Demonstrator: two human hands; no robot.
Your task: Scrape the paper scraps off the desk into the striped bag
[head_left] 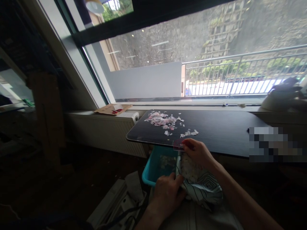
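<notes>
My left hand [166, 193] is closed on the edge of a patterned bag [206, 190] held below the front edge of a dark table [216, 131]. My right hand [198, 153] pinches a small clear plastic card [178, 145] at the table's edge, just above the bag's mouth, where pale scraps [189, 169] show inside. A heap of small pink and white paper scraps [161, 119] lies on the table's far left, with a looser trail [189, 132] running toward my right hand.
A blue bin [153, 167] stands on the floor under the table. A radiator [103, 131] runs along the wall below the window, with cardboard and red scissors [116, 111] on its top. A pale rounded object [283, 99] sits at the right on the sill.
</notes>
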